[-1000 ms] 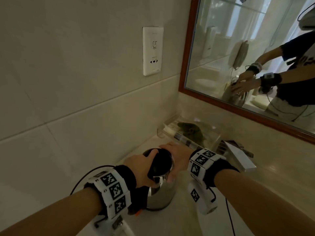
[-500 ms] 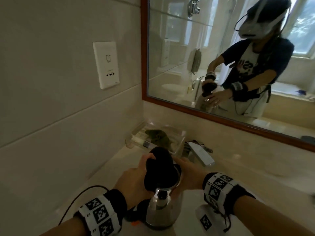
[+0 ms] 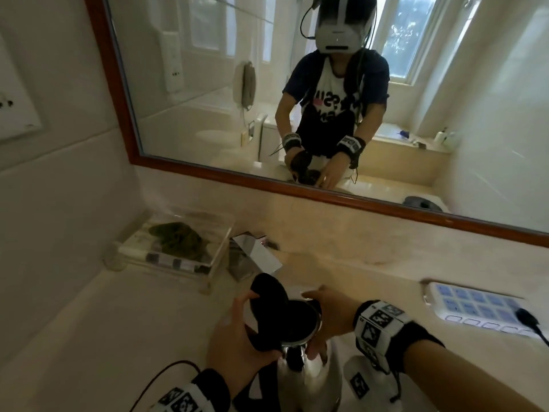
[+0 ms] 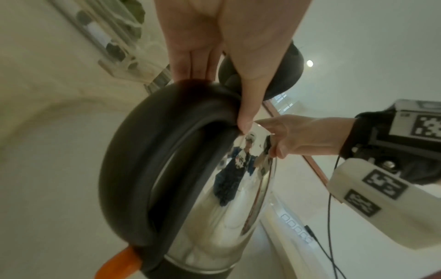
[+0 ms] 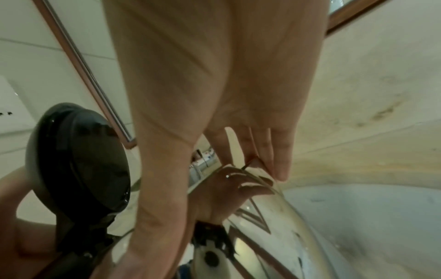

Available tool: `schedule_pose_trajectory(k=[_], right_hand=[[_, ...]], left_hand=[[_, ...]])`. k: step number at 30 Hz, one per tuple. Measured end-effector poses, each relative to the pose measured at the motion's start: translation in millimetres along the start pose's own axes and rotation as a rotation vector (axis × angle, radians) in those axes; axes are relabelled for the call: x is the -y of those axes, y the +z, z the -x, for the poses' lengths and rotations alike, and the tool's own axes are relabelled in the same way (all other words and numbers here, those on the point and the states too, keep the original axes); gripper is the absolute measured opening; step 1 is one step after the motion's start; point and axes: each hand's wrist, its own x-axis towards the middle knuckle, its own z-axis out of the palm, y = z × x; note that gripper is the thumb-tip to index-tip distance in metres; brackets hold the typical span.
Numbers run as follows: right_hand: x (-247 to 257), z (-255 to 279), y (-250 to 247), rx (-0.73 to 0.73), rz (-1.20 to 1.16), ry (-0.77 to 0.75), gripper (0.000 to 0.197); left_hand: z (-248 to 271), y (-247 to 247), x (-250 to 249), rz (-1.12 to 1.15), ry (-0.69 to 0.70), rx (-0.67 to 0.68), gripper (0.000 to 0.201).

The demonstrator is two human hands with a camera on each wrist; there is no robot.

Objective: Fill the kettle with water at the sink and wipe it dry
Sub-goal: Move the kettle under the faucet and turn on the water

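Observation:
A shiny steel kettle [image 3: 309,379] stands low in the head view, with its black lid [image 3: 267,295] tipped up and open. My left hand [image 3: 237,346] grips the black handle [image 4: 126,160], its thumb lying along the top near the lid hinge. My right hand [image 3: 329,316] holds the kettle's upper body, fingers at the far rim and thumb on the near side. The right wrist view shows those fingers [image 5: 269,151] touching the rim of the kettle [image 5: 274,217]. The chrome faucet [image 3: 255,257] is just beyond the kettle.
A clear tray [image 3: 219,233] holding a green cloth [image 3: 178,239] sits at the back left of the counter. A white power strip [image 3: 475,307] with a black plug lies at the right. A wood-framed mirror [image 3: 297,191] runs along the back wall.
The lid, down a second ago, has swung up and open. My view has turned right and the kettle now sits in front of the faucet, both hands still on it.

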Motion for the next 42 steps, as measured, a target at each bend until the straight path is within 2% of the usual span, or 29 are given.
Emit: schedule_pose_trajectory(k=[5, 8, 12, 17, 19, 22, 25, 30, 34, 38, 40, 42], right_hand=[[-17, -38, 12, 0.045, 0.118, -0.012, 0.108], [-21, -58, 12, 0.07, 0.194, -0.045, 0.106], [-29, -83, 19, 0.072, 0.084, -0.157, 0.102], [-41, -103, 12, 0.08, -0.038, -0.239, 0.098], [-48, -109, 0, 0.08, -0.106, -0.244, 0.086], [-47, -123, -28, -0.024, -0.271, -0.218, 0.061], [-34, -135, -54, -0.14, -0.427, -0.255, 0.056], [-9, -167, -61, -0.176, -0.443, -0.374, 0.044], [-5, -182, -55, -0.238, -0.435, -0.434, 0.036], [-13, -185, -61, -0.237, -0.485, -0.479, 0.036], [-15, -188, -62, -0.229, -0.47, -0.491, 0.036], [-16, -187, -61, -0.231, -0.468, -0.503, 0.036]], left_hand=[[-23, 27, 18, -0.053, -0.075, -0.079, 0.084], [-31, 34, 17, -0.069, -0.066, -0.13, 0.081], [-42, 40, 23, 0.015, -0.121, -0.148, 0.058], [-54, 46, 44, -0.008, -0.207, -0.194, 0.079], [-57, 47, 42, -0.027, -0.23, -0.224, 0.083], [-57, 47, 40, -0.03, -0.25, -0.222, 0.083], [-58, 48, 44, -0.021, -0.266, -0.2, 0.085], [-57, 49, 48, -0.036, -0.289, -0.201, 0.091], [-55, 50, 50, -0.044, -0.255, -0.245, 0.084], [-55, 53, 50, -0.081, -0.244, -0.276, 0.107], [-55, 53, 51, -0.075, -0.275, -0.235, 0.104], [-55, 53, 53, -0.066, -0.301, -0.228, 0.093]])
